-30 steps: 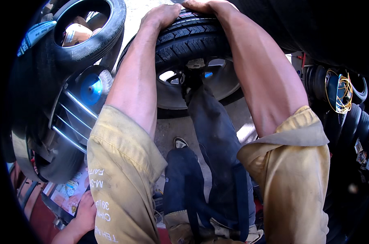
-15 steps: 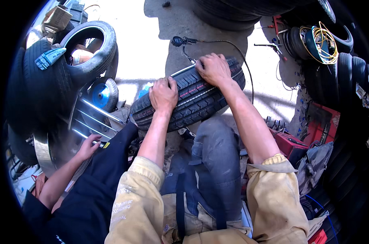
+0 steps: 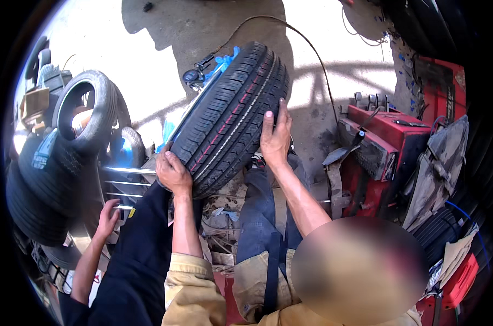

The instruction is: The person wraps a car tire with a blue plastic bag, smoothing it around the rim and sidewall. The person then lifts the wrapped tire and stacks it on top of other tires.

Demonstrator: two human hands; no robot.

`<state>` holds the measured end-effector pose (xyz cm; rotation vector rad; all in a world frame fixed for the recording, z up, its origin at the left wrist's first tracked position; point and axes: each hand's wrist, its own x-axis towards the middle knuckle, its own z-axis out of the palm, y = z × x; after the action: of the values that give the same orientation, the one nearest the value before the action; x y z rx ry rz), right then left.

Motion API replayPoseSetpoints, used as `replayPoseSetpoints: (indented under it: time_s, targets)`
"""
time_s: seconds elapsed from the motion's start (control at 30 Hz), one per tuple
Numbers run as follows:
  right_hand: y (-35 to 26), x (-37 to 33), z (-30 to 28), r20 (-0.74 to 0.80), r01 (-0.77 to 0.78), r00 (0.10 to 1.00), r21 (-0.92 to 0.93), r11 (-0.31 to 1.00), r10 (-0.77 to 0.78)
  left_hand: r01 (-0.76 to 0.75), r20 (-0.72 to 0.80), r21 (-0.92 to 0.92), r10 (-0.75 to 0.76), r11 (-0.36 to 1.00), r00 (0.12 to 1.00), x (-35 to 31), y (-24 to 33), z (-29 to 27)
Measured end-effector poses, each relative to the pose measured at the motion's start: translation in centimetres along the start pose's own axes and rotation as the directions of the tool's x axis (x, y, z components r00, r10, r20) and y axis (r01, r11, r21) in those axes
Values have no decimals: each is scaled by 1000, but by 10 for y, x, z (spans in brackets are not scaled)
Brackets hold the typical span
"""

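A black tire [image 3: 233, 117] with red and white lines round its tread stands tilted in front of me, leaning away to the upper right. My left hand [image 3: 173, 173] is closed round its near left edge. Against the right edge of the tread, my right hand [image 3: 276, 136] holds the tire with thumb and forefinger showing; its other fingers are partly hidden. A round dark gauge [image 3: 192, 77] on a hose [image 3: 306, 41] lies beyond the tire's left side. Pieces of blue material [image 3: 225, 62] show along that same side.
At my left sits another person, whose hand [image 3: 108, 217] is near metal bars [image 3: 129, 183]. Used tires [image 3: 89, 106] are piled beyond them. A red metal machine [image 3: 385, 136] stands close on my right. Scraps [image 3: 225, 214] litter the ground by my feet.
The tire has swung to a steeper slant. My left hand has gone from the tread to the near left edge, my right from the far top to the right side. The view has shifted right.
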<state>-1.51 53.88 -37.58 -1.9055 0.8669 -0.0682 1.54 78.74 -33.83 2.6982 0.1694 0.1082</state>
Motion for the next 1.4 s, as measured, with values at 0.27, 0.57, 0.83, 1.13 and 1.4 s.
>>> replayPoseSetpoints:
  time_s: [0.27,0.57,0.83,1.13,1.4]
  targets:
    - [34,-66,-75,326,-248,936,341,907,133,-63,151,-2,62,998,987,134,-118,7]
    - [231,-236,-234,-246,-423,386,810,407,889,-638,384,482,509,601,770,293,-113,22]
    - [320,-332,-452,-897,-922,297,-181,341,328,-453,329,248,365,857,871,304,-46,48]
    - [410,-371,-584,-771,-854,514,-503,135,377,-164,246,299,91,940,965,276,23,51]
    - [390,-476,-536,-867,-392,-108,487,780,487,-702,505,333,509,630,697,380,0,54]
